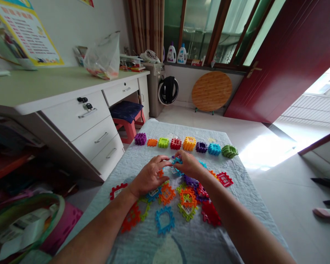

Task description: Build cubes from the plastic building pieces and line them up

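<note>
My right hand (190, 164) pinches a blue toothed plastic building tile (177, 161) above the middle of the cloth-covered table. My left hand (150, 175) is beside it with thumb and fingers apart; its fingertips come close to the tile, and whether they touch it I cannot tell. Loose tiles lie around and below both hands: an orange window tile (167, 193), a blue square frame (165, 220), an orange frame (188, 198) on a yellow-green one, a solid red tile (211, 213) and a red window tile (224, 179). My hands and forearms cover part of the pile.
Stacks sorted by colour stand in a row across the far side, among them purple (140, 139), yellow (189, 143) and green (230, 150). A white desk (85, 113) and a pink basket (62, 223) flank the table on the left. A stool (128, 115) stands beyond.
</note>
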Tool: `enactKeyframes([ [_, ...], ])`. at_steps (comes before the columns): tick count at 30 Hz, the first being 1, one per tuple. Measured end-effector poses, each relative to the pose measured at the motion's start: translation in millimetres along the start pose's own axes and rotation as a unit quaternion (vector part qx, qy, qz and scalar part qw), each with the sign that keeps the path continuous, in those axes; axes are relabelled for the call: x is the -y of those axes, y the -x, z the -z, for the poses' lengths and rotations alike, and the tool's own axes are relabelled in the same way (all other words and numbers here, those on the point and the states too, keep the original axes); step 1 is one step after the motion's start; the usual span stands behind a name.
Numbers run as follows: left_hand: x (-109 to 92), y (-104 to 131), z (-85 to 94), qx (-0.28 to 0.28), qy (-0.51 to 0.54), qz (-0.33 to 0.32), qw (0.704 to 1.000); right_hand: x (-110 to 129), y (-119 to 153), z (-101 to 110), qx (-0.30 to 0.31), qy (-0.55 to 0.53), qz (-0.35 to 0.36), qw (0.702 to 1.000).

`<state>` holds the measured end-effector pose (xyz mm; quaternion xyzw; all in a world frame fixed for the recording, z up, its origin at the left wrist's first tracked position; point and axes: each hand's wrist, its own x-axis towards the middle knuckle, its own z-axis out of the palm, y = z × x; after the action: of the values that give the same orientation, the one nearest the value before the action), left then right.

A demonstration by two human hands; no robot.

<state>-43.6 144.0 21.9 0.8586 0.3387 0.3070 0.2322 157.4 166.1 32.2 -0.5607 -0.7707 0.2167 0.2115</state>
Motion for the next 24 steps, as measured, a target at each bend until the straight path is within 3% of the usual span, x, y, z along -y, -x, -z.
enactKeyframes([
  [4,-7,0,-5.9,-0.013,0.051,0.011,0.999,14,7,1,0.011,-0.068,0.012,0.998],
  [9,-7,1,-10.9,-0.11,0.137,0.118,0.977,30,22,2,0.016,-0.15,0.054,0.987],
  [13,-4,1,-15.6,-0.078,0.261,0.178,0.946,33,30,-5,0.035,-0.181,0.053,0.981],
  [16,0,0,-15.7,-0.073,0.297,0.185,0.934,18,27,-5,0.015,-0.159,0.041,0.986],
  [20,6,-1,-8.9,-0.136,0.264,0.197,0.934,-21,19,15,-0.053,-0.124,-0.007,0.991],
  [24,18,0,2.8,-0.196,0.206,0.207,0.936,-52,22,31,-0.017,-0.043,-0.072,0.996],
])
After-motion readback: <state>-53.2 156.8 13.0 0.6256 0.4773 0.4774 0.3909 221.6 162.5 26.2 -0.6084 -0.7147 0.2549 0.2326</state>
